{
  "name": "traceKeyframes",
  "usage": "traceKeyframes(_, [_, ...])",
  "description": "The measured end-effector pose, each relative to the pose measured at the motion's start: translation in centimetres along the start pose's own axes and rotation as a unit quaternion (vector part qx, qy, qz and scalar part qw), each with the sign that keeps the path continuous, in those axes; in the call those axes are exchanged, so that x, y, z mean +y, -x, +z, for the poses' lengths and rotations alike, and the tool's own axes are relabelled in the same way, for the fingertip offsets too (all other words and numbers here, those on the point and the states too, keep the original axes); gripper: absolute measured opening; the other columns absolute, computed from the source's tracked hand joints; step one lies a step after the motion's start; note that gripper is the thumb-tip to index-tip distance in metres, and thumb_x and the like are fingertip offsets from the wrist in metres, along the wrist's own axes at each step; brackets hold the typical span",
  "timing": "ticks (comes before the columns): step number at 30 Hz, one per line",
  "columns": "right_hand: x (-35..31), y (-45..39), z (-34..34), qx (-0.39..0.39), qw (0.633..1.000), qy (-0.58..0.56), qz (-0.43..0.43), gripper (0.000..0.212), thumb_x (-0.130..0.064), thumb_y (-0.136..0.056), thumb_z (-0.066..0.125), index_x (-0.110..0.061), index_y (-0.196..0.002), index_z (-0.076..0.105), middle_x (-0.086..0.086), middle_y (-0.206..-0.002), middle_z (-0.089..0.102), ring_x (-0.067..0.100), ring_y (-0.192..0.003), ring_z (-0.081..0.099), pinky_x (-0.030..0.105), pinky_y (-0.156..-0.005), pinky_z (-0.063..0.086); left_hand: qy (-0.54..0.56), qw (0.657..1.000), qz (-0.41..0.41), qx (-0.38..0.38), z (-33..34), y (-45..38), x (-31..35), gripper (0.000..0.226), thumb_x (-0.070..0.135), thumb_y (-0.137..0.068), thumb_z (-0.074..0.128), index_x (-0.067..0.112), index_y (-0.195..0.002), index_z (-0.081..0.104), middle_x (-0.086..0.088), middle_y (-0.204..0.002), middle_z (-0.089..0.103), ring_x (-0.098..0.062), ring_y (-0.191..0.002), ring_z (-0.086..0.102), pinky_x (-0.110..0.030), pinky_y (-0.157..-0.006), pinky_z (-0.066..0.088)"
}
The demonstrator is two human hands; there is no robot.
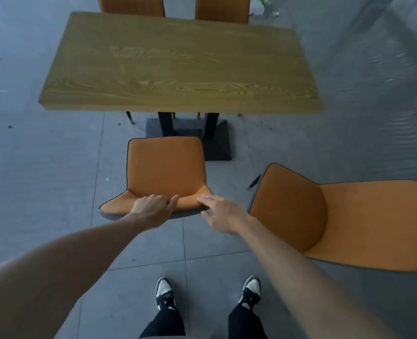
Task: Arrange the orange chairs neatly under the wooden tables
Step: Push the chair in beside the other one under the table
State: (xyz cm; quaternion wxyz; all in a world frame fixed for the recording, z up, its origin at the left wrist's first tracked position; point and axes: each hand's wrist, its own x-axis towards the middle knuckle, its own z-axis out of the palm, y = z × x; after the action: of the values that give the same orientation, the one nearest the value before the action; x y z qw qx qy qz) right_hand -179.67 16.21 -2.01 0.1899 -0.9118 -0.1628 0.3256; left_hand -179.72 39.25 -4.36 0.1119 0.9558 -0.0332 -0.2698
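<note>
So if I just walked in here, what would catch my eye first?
Probably the bright orange chair in the middle, standing short of the wooden table, with the left hand and right hand on the top of its backrest. Next, a second orange chair at the right, turned askew away from the table. Two more chair backs show at the table's far side.

Soft, even daylight fills the scene, casting only faint shadows. A pale glare patch sits on the floor (43, 152) at the left edge, perhaps from a window. The wide lens bends the worktop (178, 64) outward, and the frame's corners look smeared, with rippled artefacts at the right.
</note>
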Motion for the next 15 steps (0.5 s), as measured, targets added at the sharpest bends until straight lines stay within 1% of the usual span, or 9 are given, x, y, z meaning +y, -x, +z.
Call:
traceKeyframes(2, [2.8,1.7,-1.8,-0.003,1.000,0.018,0.016,0.049,-0.038,-0.102,0.044,-0.024,-0.149,0.042,0.000,-0.157,0.040,0.022,-0.141,0.040,0.042,-0.114,0.035,-0.044,0.997,0.053,-0.021,0.2,-0.5,3.7,0.062,0.062,-0.097,0.013,0.025,-0.097,0.062,0.001,-0.084,0.065,-0.018,-0.071,0.061,-0.040,-0.070,0.051])
traceKeyframes(3, [4.7,2.7,-2.7,-0.004,0.999,0.035,0.024,0.049,-0.040,-0.102,0.044,-0.023,-0.148,0.044,0.002,-0.156,0.043,0.023,-0.140,0.041,0.043,-0.112,0.036,-0.066,0.995,0.078,-0.022,0.4,-0.7,5.9,0.057,0.058,-0.100,0.015,0.024,-0.102,0.061,0.001,-0.087,0.066,-0.018,-0.070,0.061,-0.040,-0.071,0.050])
traceKeyframes(4, [7.2,3.8,-3.8,-0.003,0.998,0.050,0.032,0.050,-0.041,-0.102,0.044,-0.022,-0.148,0.044,0.003,-0.156,0.043,0.024,-0.141,0.041,0.042,-0.112,0.036,-0.067,0.994,0.086,-0.012,0.8,-1.0,8.4,0.054,0.055,-0.102,0.019,0.020,-0.103,0.060,0.000,-0.091,0.068,-0.019,-0.072,0.061,-0.040,-0.073,0.048])
traceKeyframes(6, [12.9,6.1,-6.0,0.009,0.997,0.066,0.047,0.053,-0.044,-0.101,0.043,-0.022,-0.150,0.043,0.002,-0.157,0.041,0.023,-0.143,0.039,0.041,-0.113,0.034,-0.038,0.997,0.073,-0.005,1.5,-1.6,13.7,0.058,0.060,-0.101,0.020,0.018,-0.105,0.059,-0.003,-0.105,0.069,-0.028,-0.087,0.065,-0.044,-0.081,0.046])
traceKeyframes(8, [19.2,8.3,-8.1,0.027,0.995,0.073,0.063,0.055,-0.048,-0.099,0.043,-0.023,-0.149,0.044,0.002,-0.157,0.041,0.023,-0.142,0.039,0.042,-0.114,0.035,-0.022,0.998,0.064,-0.013,2.6,-2.5,19.2,0.068,0.068,-0.095,0.014,0.020,-0.106,0.061,-0.007,-0.116,0.068,-0.031,-0.100,0.064,-0.046,-0.087,0.046])
traceKeyframes(9, [22.3,9.5,-9.2,0.036,0.994,0.074,0.070,0.056,-0.049,-0.098,0.043,-0.023,-0.148,0.045,0.002,-0.156,0.042,0.024,-0.142,0.040,0.044,-0.114,0.037,-0.019,0.998,0.064,-0.016,3.2,-3.0,22.3,0.070,0.068,-0.095,0.014,0.020,-0.110,0.062,-0.008,-0.121,0.068,-0.032,-0.106,0.063,-0.046,-0.091,0.045])
traceKeyframes(11, [28.0,11.8,-11.4,0.045,0.993,0.084,0.073,0.056,-0.049,-0.098,0.044,-0.022,-0.146,0.047,0.004,-0.155,0.044,0.026,-0.141,0.041,0.046,-0.113,0.038,-0.009,0.998,0.054,-0.006,4.3,-3.4,28.8,0.069,0.064,-0.099,0.019,0.015,-0.123,0.061,-0.010,-0.129,0.065,-0.032,-0.114,0.061,-0.047,-0.099,0.044])
traceKeyframes(13, [33.0,14.2,-13.5,0.053,0.993,0.092,0.059,0.054,-0.048,-0.098,0.045,-0.021,-0.144,0.050,0.004,-0.153,0.047,0.026,-0.139,0.044,0.046,-0.112,0.039,0.005,0.999,0.041,0.007,5.3,-3.3,35.4,0.064,0.059,-0.102,0.022,0.013,-0.126,0.059,-0.010,-0.128,0.066,-0.031,-0.113,0.062,-0.046,-0.100,0.043])
traceKeyframes(15, [37.4,16.1,-15.5,0.065,0.992,0.099,0.046,0.053,-0.048,-0.098,0.045,-0.020,-0.143,0.052,0.004,-0.150,0.050,0.026,-0.137,0.046,0.046,-0.112,0.041,0.017,0.999,0.041,0.018,5.9,-3.5,41.7,0.056,0.053,-0.105,0.024,0.013,-0.120,0.059,-0.010,-0.121,0.067,-0.030,-0.105,0.064,-0.045,-0.095,0.043])
